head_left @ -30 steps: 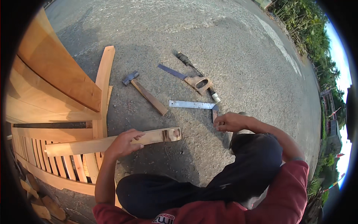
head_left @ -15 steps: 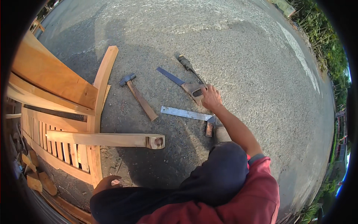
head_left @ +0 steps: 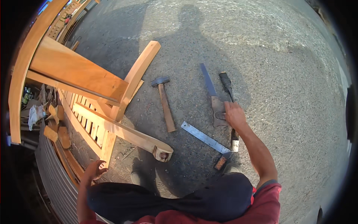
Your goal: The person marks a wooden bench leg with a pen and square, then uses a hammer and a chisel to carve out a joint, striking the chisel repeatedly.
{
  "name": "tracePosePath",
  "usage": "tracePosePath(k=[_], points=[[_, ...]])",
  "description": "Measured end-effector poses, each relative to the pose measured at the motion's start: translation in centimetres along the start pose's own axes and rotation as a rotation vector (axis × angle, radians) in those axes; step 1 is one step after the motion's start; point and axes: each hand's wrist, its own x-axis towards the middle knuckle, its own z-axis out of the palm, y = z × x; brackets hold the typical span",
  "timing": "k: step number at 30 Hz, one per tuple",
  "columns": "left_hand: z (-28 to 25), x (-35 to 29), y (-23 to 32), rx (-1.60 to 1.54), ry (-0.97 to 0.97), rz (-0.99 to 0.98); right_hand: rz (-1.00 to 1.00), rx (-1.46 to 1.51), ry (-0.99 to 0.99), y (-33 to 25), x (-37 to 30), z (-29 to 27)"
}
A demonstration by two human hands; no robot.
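My right hand reaches down to the pavement, its fingers curled at the edge of a handsaw's wooden handle. What lies within the fingers is hidden. A tool with a dark wrapped handle runs its thin shaft toward that hand; a dark piece with a white end shows below the wrist. Nearby lie a try square, its metal blade slanting, and a hammer with a wooden handle. My left hand, empty with loosely bent fingers, hovers by the lower end of a wooden bench frame.
The slatted bench lies tipped at the left, its armrest jutting toward the middle. Offcut wood blocks and corrugated sheet lie at the far left. My bent legs and shoes are at the bottom.
The view has turned, so the bench and tools appear shifted to the right. My left hand has come up beside the bench from near my knee. My right hand stays at the saw handle.
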Motion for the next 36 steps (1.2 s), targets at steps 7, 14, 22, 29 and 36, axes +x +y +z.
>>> tracePosePath(k=[7, 14, 22, 29, 36], points=[[-0.9, 0.9, 3.6, 0.049, -0.01, -0.101, -0.024, 0.122, 0.196, 2.6, 12.0, 0.4], [-1.0, -9.4, 3.3, -0.211, 0.126, -0.27, 0.374, 0.162, -0.046, 2.9, 5.1, -1.1], [5.4, -15.2, 6.8, -0.314, 0.041, -0.404, 0.185, 0.418, 0.149, 5.2, 10.8, 0.1], [10.1, -24.1, 7.3, -0.441, 0.093, -0.661, -0.342, 0.407, 0.027, -1.5, 10.9, -3.3], [17.2, -31.6, 10.0, -0.458, -0.037, -0.969, -1.108, 0.138, -0.745, 7.5, -0.8, -1.3]])
